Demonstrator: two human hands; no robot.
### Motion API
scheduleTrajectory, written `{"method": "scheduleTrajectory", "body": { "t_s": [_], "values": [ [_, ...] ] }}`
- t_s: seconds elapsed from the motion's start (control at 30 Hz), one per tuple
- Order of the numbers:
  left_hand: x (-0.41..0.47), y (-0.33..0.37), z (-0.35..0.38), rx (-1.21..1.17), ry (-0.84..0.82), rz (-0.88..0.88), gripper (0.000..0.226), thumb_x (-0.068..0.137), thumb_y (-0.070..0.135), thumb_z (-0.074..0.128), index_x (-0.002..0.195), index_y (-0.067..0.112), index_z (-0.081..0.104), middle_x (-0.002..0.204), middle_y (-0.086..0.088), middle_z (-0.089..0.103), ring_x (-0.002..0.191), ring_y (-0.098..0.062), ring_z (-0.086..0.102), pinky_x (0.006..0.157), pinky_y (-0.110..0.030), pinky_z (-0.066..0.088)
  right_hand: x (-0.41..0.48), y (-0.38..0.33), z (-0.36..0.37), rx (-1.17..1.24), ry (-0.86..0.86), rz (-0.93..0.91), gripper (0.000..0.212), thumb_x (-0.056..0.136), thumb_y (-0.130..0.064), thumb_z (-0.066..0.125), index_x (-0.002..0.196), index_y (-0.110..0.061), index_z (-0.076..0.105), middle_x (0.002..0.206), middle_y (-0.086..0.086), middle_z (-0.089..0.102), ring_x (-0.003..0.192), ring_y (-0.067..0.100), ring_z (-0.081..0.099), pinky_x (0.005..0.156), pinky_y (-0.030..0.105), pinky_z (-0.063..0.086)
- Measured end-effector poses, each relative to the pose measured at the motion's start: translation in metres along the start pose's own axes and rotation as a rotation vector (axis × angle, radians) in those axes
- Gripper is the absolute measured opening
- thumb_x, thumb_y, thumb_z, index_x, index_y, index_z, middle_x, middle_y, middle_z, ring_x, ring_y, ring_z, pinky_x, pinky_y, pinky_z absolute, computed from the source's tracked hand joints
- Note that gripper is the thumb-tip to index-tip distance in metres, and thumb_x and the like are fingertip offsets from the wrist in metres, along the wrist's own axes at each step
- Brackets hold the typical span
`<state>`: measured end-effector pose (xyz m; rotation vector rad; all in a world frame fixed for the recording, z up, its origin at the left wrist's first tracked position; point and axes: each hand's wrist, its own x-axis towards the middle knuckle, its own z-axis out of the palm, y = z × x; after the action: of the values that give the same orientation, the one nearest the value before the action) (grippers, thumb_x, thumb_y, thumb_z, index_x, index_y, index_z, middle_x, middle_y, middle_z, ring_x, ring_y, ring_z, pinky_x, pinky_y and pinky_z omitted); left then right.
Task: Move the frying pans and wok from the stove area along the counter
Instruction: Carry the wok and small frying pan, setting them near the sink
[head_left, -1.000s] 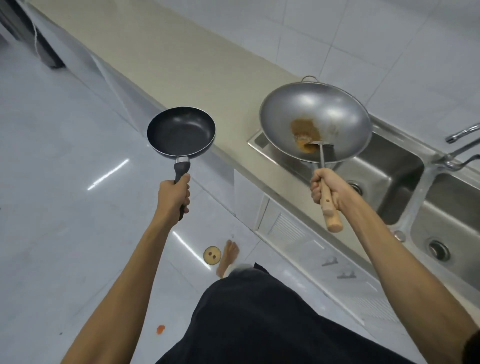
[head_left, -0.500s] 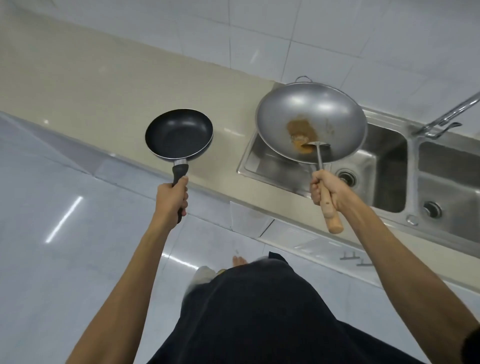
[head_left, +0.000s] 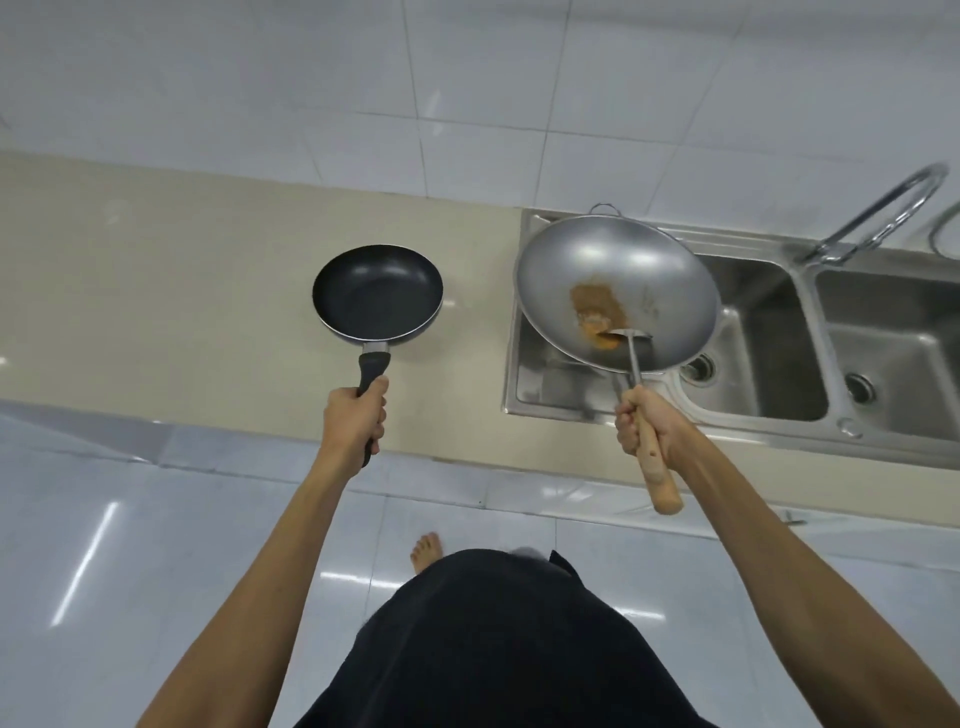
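Note:
A small black frying pan (head_left: 378, 293) hangs in the air over the beige counter (head_left: 156, 291), held by its black handle in my left hand (head_left: 357, 421). My right hand (head_left: 649, 426) grips the wooden handle of a large steel wok (head_left: 618, 288), which is tilted above the left basin of the steel sink (head_left: 763, 332). Orange-brown residue lies in the wok's bottom. Both pans are held off every surface.
The sink has two basins with drains and a curved chrome faucet (head_left: 878, 218) at the back right. White wall tiles rise behind the counter. My dark clothing and a bare foot (head_left: 427, 550) show over the glossy white floor tiles below.
The view has swung round so that I face the counter squarely. Both pans stay in my hands, now over the counter and the sink rather than beside the counter edge.

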<state>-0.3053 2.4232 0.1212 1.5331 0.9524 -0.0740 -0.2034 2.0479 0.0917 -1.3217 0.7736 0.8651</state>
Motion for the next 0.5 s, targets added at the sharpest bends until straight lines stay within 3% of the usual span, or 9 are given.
{"method": "scheduleTrajectory", "body": {
  "t_s": [0.5],
  "values": [
    [0.056,0.002,-0.016,0.077,0.011,-0.007,0.032,0.093,0.032,0.061,0.07,0.013,0.05,0.051,0.003,0.04,0.032,-0.009,0.032,0.033,-0.021,0.028,0.021,0.0,0.002,0.009,0.044,-0.029,0.018,0.089,-0.009,0.045,0.073,-0.017,0.045,0.051,-0.001,0.047,0.034,0.01,0.037,0.031,0.019,0.035]
  ]
}}
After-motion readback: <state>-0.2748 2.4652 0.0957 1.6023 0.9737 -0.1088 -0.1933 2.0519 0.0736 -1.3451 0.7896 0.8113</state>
